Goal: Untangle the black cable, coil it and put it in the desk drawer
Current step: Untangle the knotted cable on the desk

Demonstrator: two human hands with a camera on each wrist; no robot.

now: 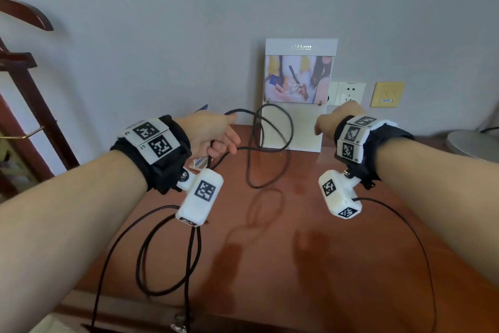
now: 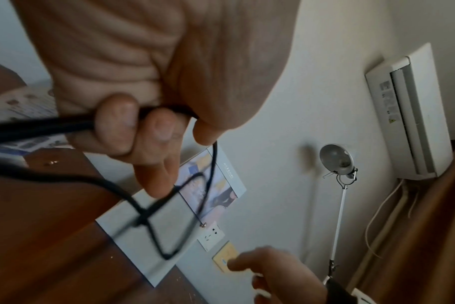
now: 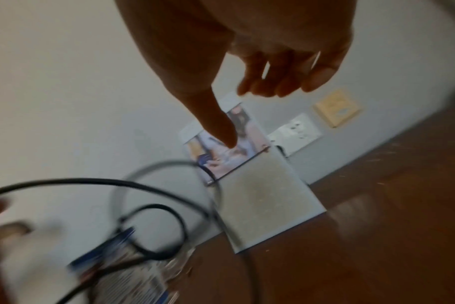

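The black cable hangs in loose, crossing loops above the brown desk. My left hand holds it up, fingers curled round a bunch of strands. From that fist the cable droops in a twisted loop in front of a brochure stand. More black cable hangs in loops under my left wrist, past the desk's front edge. My right hand hovers to the right of the loops and holds nothing. Its thumb is out and its fingers are loosely bent. The cable is blurred low left there.
A brochure stand leans on the wall at the desk's back. Wall sockets and a yellow plate sit to its right. A grey lamp base stands far right. A wooden rack stands left. A blue-white leaflet lies under my left hand.
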